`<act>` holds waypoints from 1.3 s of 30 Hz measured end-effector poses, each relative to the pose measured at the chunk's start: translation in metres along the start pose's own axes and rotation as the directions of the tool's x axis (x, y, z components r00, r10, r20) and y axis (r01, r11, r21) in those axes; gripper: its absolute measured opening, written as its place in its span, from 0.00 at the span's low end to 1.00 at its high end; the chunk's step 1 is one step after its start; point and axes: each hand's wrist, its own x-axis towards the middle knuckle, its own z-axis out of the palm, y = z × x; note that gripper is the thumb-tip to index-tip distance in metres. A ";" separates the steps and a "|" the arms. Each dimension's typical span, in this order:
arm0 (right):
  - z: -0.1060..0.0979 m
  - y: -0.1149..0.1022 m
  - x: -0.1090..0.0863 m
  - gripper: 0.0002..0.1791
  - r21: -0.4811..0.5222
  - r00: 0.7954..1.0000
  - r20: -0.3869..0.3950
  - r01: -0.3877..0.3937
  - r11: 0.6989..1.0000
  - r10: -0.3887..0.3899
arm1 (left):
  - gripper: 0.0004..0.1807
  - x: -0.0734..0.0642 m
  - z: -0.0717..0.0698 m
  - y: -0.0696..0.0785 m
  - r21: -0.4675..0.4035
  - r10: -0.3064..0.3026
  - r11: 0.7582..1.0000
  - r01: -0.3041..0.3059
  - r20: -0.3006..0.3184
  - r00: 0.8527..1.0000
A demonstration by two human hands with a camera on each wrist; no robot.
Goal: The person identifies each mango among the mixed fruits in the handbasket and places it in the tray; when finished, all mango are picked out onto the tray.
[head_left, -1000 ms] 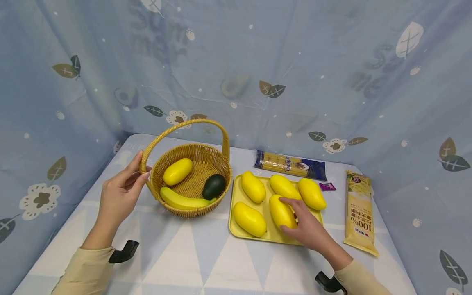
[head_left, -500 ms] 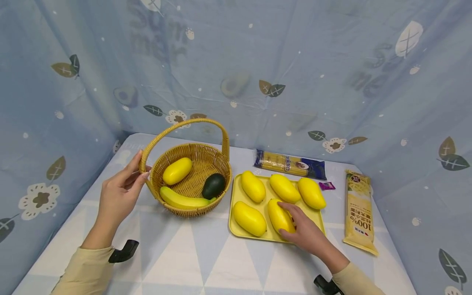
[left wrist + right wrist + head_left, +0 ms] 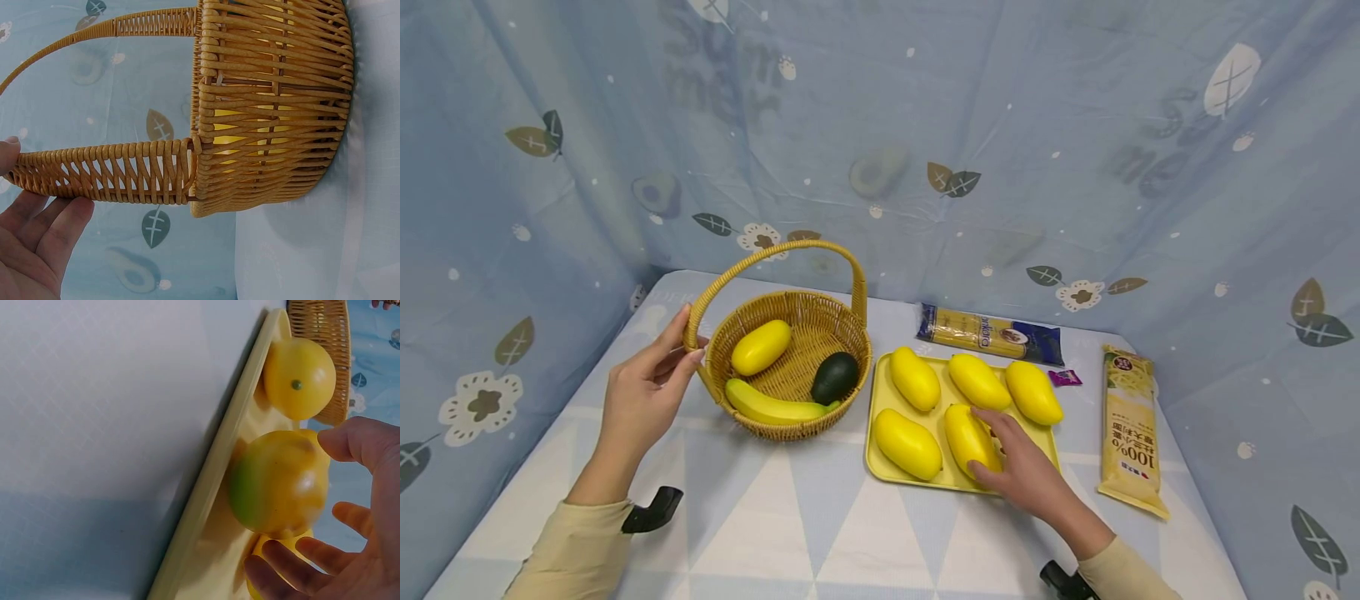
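Observation:
My left hand pinches the left side of the handle of a wicker basket; in the left wrist view thumb and fingers lie on either side of the woven handle. The basket holds a mango, a banana and a dark green avocado. On the yellow tray, my right hand stands around the front middle mango. The right wrist view shows its fingers spread and loose about that mango, the thumb at its edge. Several other mangoes lie on the tray.
Behind the tray lies a blue and yellow pasta packet, with a small purple wrapped sweet near it. A tan noodle packet lies to the right. Patterned curtains enclose the table at the back and sides.
The mango at my right hand has come down toward the front of the tray and now rests there. My right fingertips have shifted slightly right off it. The left hand and basket stay put.

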 end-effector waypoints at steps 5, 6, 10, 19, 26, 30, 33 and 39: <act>-0.004 -0.003 0.002 0.40 0.013 1.000 -0.023 0.005 1.000 -0.005 | 0.43 0.000 0.000 0.000 0.000 -0.002 1.000 0.002 -0.001 1.000; -0.005 -0.004 0.003 0.39 0.013 1.000 -0.029 0.012 1.000 -0.012 | 0.43 0.000 0.000 0.000 0.000 -0.004 1.000 0.004 -0.001 1.000; -0.009 -0.010 0.006 0.37 0.001 0.998 -0.056 0.040 0.999 -0.040 | 0.43 0.000 0.000 0.000 -0.002 -0.019 1.000 0.019 0.003 1.000; -0.016 -0.036 0.023 0.33 -0.017 0.982 -0.106 0.157 0.987 -0.158 | 0.43 0.000 0.000 0.000 -0.009 -0.013 1.000 0.013 0.001 1.000; -0.021 -0.070 0.046 0.31 -0.021 0.963 -0.092 0.253 0.967 -0.254 | 0.43 0.000 0.000 -0.001 -0.007 -0.003 1.000 0.003 -0.003 1.000; -0.021 -0.092 0.063 0.30 0.034 0.957 -0.061 0.286 0.958 -0.283 | 0.42 -0.001 0.001 -0.001 -0.011 -0.001 1.000 0.001 0.000 1.000; -0.018 -0.108 0.077 0.29 0.058 0.953 -0.031 0.304 0.951 -0.302 | 0.41 -0.001 0.001 -0.001 -0.012 0.001 1.000 -0.001 -0.001 1.000; -0.008 -0.142 0.109 0.28 0.082 0.931 0.040 0.358 0.930 -0.362 | 0.42 0.000 0.000 -0.002 -0.012 0.012 1.000 -0.012 -0.005 1.000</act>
